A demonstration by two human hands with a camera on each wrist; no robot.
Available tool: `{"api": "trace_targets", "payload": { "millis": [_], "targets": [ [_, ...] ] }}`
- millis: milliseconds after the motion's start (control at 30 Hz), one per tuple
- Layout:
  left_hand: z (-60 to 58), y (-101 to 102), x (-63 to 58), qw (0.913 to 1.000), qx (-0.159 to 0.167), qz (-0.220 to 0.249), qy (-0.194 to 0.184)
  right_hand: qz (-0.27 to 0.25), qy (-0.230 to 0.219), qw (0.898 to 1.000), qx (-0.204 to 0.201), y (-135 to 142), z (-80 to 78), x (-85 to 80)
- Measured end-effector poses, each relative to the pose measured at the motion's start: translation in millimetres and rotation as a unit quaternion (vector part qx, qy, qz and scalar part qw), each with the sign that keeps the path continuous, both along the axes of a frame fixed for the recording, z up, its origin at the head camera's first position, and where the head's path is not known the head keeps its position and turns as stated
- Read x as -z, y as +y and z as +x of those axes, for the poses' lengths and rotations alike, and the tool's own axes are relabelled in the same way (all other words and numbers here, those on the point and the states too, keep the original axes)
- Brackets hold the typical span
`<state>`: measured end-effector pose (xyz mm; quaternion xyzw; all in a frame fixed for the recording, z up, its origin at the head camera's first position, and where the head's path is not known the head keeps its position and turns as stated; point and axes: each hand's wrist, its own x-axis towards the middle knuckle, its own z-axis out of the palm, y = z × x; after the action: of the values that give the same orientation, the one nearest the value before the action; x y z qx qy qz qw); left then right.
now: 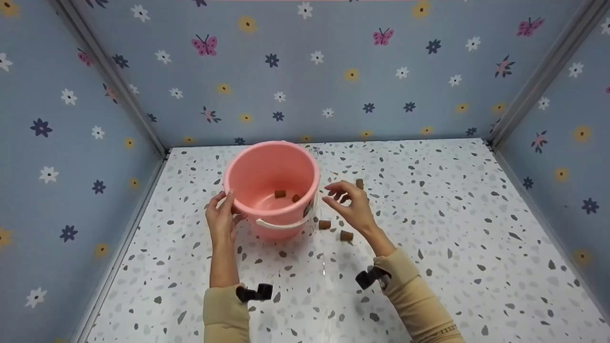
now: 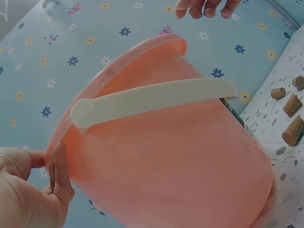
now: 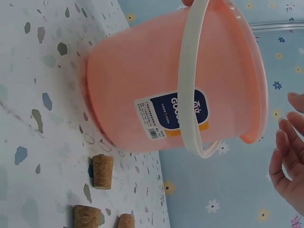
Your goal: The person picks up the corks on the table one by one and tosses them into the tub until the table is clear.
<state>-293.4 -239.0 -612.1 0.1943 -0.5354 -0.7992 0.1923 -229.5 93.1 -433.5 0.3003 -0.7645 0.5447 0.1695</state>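
A pink bucket (image 1: 271,166) stands on the speckled surface with its mouth up. Two brown corks show inside it, one cork (image 1: 280,194) in plain sight and the other partly behind the rim. My left hand (image 1: 221,214) grips the bucket's rim at the left side, thumb on one face and fingers on the other. To the right of the bucket my right hand (image 1: 351,205) hovers with loosely bent fingers, holding nothing. The white handle (image 2: 161,99) hangs down against the bucket's near side. Below my right hand lie loose corks, among them a cork (image 1: 346,236) near the wrist.
Another cork (image 1: 324,224) lies close to the bucket's base, and a further cork (image 1: 359,183) shows just beyond my right hand. A printed label (image 3: 178,114) is on the bucket's side. Blue flowered panels (image 1: 333,71) enclose the surface at the back and both sides.
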Motion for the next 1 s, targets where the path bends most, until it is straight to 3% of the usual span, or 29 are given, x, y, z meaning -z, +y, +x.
{"api": "trace_targets", "payload": {
  "millis": [167,233,267,300,433,467,500,533,733,767,867,967,1000],
  "targets": [
    [-5.8,-0.4,8.2,0.9994,-0.015,0.007,0.03,0.004,-0.028,1.0,0.01,12.0,1.9,12.9],
    [-1.9,1.7,2.0,0.9996,-0.01,-0.001,0.026,0.007,-0.04,0.999,0.015,16.4,2.7,17.9],
    [1.8,3.2,-4.6,0.9999,-0.005,0.002,0.016,0.008,-0.045,0.999,0.017,18.5,3.1,20.3],
    [14.2,10.8,-26.7,0.9996,0.008,0.02,0.018,0.011,-0.05,0.998,0.021,20.4,3.6,22.7],
    [32.7,18.9,-60.5,0.9985,0.023,0.048,-0.015,0.022,-0.069,0.997,0.04,27.2,4.9,32.7],
    [34.2,20.1,-63.5,0.9984,0.023,0.049,-0.016,0.023,-0.073,0.996,0.044,28.8,4.9,35.4],
    [34.3,20.4,-63.8,0.9985,0.023,0.047,-0.015,0.027,-0.077,0.995,0.05,30.4,4.8,38.1],
    [25.3,13.9,-47.9,0.999,0.017,0.033,-0.027,0.028,-0.081,0.995,0.054,31.9,4.8,41.3],
    [9.8,4.0,-20.9,0.9994,0.017,0.011,-0.028,0.035,-0.113,0.991,0.062,41.0,0.6,66.1],
    [12.7,3.9,-27.6,0.9992,0.022,0.019,-0.027,0.035,-0.121,0.99,0.061,43.1,-1.8,73.1],
    [9.3,2.3,-21.8,0.9991,0.026,0.026,-0.021,0.042,-0.147,0.986,0.069,49.0,-8.2,93.3],
    [14.4,6.2,-31.5,0.9987,0.025,0.033,-0.029,0.05,-0.171,0.981,0.075,53.7,-13.2,109.2],
    [12.9,6.8,-26.9,0.9991,0.02,0.03,-0.023,0.054,-0.178,0.979,0.078,54.4,-13.5,111.8]
  ]
}}
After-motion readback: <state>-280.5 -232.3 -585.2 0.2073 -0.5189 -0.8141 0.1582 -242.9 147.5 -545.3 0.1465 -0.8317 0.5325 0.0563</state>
